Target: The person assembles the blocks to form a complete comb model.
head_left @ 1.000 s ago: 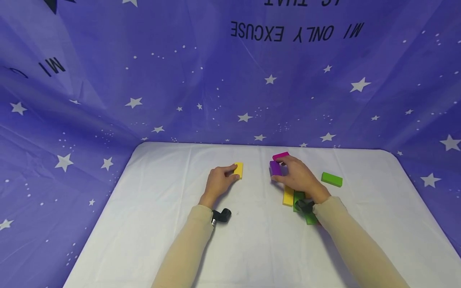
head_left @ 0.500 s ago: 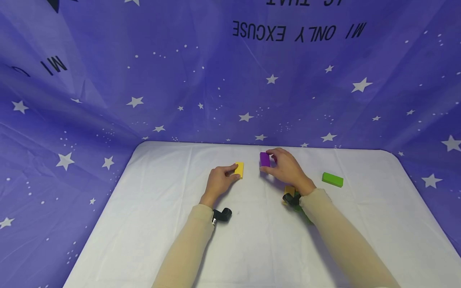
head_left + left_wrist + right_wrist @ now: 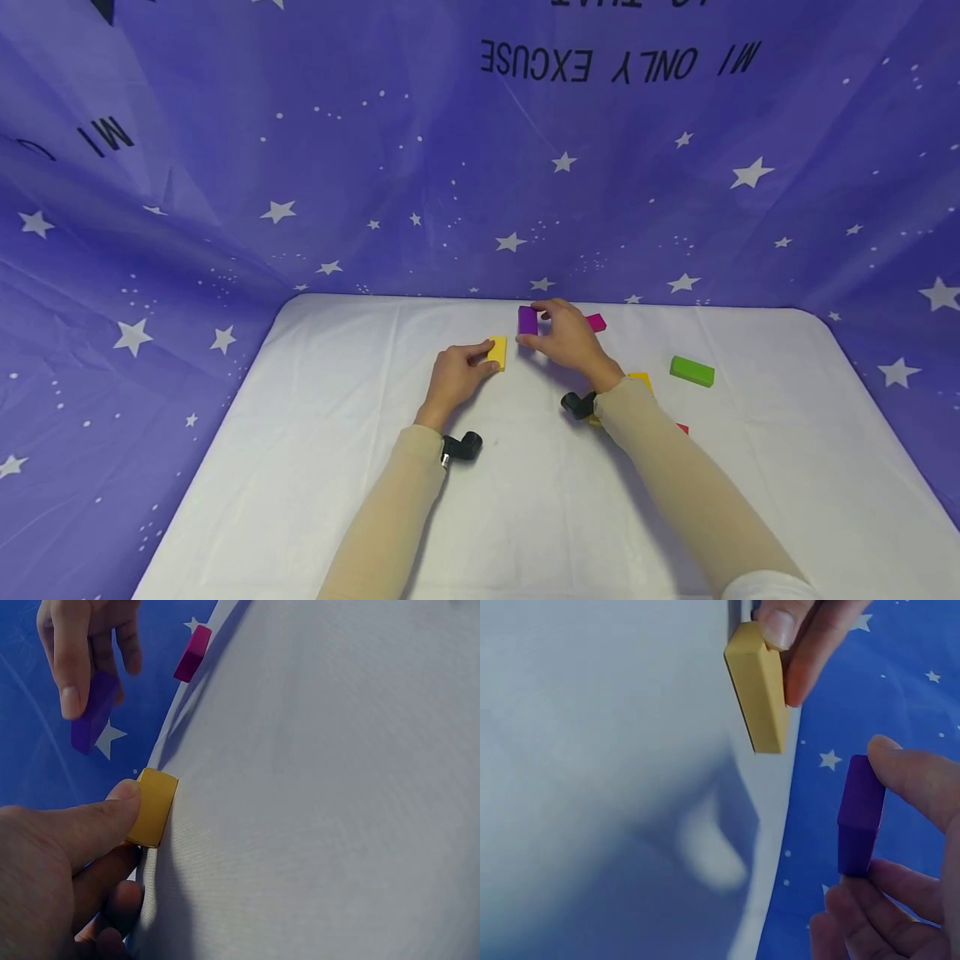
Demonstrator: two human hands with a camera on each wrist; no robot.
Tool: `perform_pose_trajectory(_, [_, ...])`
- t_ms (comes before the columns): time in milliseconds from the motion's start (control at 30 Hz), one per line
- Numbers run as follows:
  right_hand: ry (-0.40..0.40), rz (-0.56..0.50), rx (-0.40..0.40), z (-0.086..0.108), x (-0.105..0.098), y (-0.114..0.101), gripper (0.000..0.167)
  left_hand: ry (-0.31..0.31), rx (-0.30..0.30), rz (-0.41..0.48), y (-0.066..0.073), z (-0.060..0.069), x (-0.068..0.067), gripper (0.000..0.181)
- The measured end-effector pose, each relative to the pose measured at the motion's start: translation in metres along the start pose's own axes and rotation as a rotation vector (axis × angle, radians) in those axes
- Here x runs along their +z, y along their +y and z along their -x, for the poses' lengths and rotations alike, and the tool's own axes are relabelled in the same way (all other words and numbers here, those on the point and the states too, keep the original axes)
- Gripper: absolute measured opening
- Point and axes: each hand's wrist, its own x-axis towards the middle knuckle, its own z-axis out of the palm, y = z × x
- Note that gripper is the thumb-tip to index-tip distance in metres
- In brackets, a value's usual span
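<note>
My left hand [image 3: 453, 382] pinches a yellow block [image 3: 498, 353] between thumb and fingers at the middle of the table; the left wrist view shows the same yellow block [image 3: 155, 808] upright. Just to its right and farther back, my right hand [image 3: 567, 337] holds a purple block [image 3: 528, 321] by its ends, thumb on one side and fingers on the other. In the right wrist view the purple block [image 3: 861, 814] hangs above the cloth's edge, apart from the yellow block [image 3: 757, 690].
Behind the right hand lies a pink block [image 3: 596, 322]. A green block [image 3: 692, 372] is at the right. Yellow [image 3: 641, 381] and red [image 3: 682, 428] blocks show partly around the right sleeve, which covers others. A purple starry cloth [image 3: 420, 167] rises behind the white table [image 3: 300, 467].
My right hand has carried the purple block left and back, toward the yellow one, uncovering the pink block. The left hand has stayed in place.
</note>
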Motion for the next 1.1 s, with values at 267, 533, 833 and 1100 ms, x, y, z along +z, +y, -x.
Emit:
perform_pose_trajectory(267, [0.026,-0.004,-0.006,-0.014,0.015,-0.003,0.07,0.005,0.005,0.021,0.0,0.0,-0.001,0.043])
perform_pose_trajectory(533, [0.026,-0.011,0.021,-0.026,0.031,-0.005,0.071,0.004,0.012,0.018,-0.002,-0.001,-0.001,0.042])
perform_pose_trajectory(833, [0.029,-0.026,0.034,-0.036,0.045,-0.006,0.071,0.012,0.008,0.011,-0.001,0.0,-0.001,0.044])
perform_pose_trajectory(1100, [0.015,-0.024,0.058,-0.042,0.049,-0.006,0.07,0.015,0.006,0.016,-0.001,0.0,-0.001,0.043])
